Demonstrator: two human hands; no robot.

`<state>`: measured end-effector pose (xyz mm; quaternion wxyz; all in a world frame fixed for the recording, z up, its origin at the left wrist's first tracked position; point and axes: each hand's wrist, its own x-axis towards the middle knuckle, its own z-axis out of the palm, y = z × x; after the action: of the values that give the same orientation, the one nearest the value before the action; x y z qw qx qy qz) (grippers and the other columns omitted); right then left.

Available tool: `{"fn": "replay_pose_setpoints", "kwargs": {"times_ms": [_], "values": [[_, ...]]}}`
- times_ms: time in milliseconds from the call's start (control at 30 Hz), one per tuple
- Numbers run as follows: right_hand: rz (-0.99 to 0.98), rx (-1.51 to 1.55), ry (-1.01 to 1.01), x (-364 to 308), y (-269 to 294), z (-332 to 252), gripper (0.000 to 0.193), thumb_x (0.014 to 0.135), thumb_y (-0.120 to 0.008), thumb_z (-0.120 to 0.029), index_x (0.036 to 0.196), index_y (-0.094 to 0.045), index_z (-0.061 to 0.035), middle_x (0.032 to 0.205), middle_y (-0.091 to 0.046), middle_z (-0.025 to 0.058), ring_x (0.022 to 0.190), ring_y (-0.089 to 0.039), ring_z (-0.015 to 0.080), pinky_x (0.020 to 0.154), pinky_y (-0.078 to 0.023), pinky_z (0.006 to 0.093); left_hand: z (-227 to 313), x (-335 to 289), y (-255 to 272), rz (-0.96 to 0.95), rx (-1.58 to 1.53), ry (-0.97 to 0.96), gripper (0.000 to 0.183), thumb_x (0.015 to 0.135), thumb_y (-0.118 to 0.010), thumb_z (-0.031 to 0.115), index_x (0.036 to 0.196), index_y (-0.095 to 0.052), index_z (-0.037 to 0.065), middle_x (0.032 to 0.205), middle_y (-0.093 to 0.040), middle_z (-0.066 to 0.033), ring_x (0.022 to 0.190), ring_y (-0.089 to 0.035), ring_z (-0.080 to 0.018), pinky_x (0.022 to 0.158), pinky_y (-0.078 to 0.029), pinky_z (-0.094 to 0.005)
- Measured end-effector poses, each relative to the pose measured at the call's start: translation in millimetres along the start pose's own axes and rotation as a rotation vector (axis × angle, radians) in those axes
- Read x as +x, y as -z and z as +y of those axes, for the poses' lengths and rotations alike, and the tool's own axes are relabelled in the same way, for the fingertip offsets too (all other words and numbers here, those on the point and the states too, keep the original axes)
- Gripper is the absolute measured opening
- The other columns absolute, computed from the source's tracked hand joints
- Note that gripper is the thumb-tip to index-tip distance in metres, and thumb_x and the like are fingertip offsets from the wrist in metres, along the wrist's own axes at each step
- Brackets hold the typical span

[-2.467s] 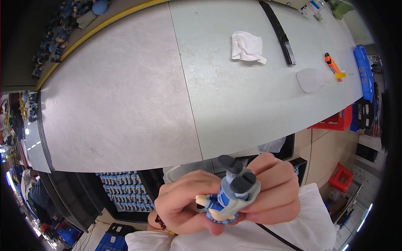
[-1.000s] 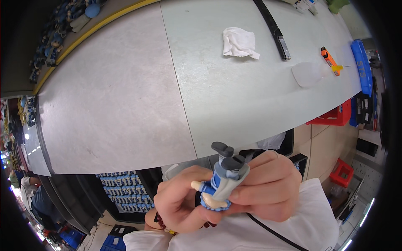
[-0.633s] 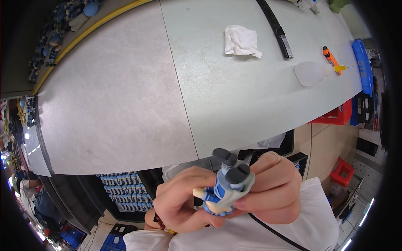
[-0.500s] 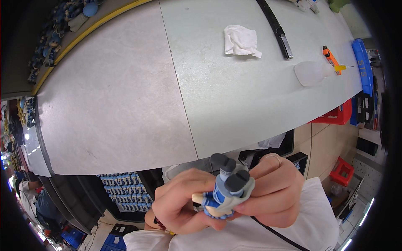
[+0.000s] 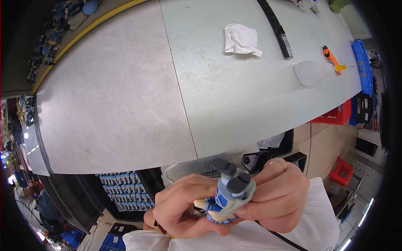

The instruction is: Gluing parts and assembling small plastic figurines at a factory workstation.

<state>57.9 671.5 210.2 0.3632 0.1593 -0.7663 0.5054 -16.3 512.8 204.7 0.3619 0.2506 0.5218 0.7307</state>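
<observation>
A small blue and grey toy figurine [image 5: 225, 195] is held upside down over my lap, its black soles turned up. My left hand [image 5: 184, 205] grips the figurine's head end from the left, thumb underneath. From the right, my right hand [image 5: 276, 196] pinches the grey part on the figurine's side between thumb and fingers. The head is largely hidden behind my fingers. One small pale arm of the figurine sticks out toward my left hand.
On the table [image 5: 113, 96] lie a crumpled white cloth [image 5: 241, 39], a black strap-like bar [image 5: 276, 29], an orange cutter [image 5: 331, 56] and a clear bottle with a yellow needle tip [image 5: 312, 72]. Below the edge, a black tray [image 5: 125, 191] holds rows of blue figurines. A red crate [image 5: 338, 115] stands right.
Both hands and the figurine have shifted slightly down and to the right. A dark box-shaped device with a lens shows more fully behind my right hand.
</observation>
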Motion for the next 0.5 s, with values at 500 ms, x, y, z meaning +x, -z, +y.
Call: {"fn": "replay_pose_setpoints", "kwargs": {"times_ms": [500], "values": [[0.09,0.214,-0.066,-7.7,-5.2,15.0,0.029,0.053,-0.074,0.006,0.064,-0.049,-0.0009,0.081,-0.059,0.0111,0.075,-0.052,0.0214,0.063,-0.049,0.0286,-6.5,5.9,-5.1,0.046,-0.058,-0.099,0.052,0.06,-0.077,0.017,0.097,-0.05,-0.01,0.086,-0.059,-0.0168,0.072,-0.058,-0.0218,0.064,-0.046,-0.028]]}}
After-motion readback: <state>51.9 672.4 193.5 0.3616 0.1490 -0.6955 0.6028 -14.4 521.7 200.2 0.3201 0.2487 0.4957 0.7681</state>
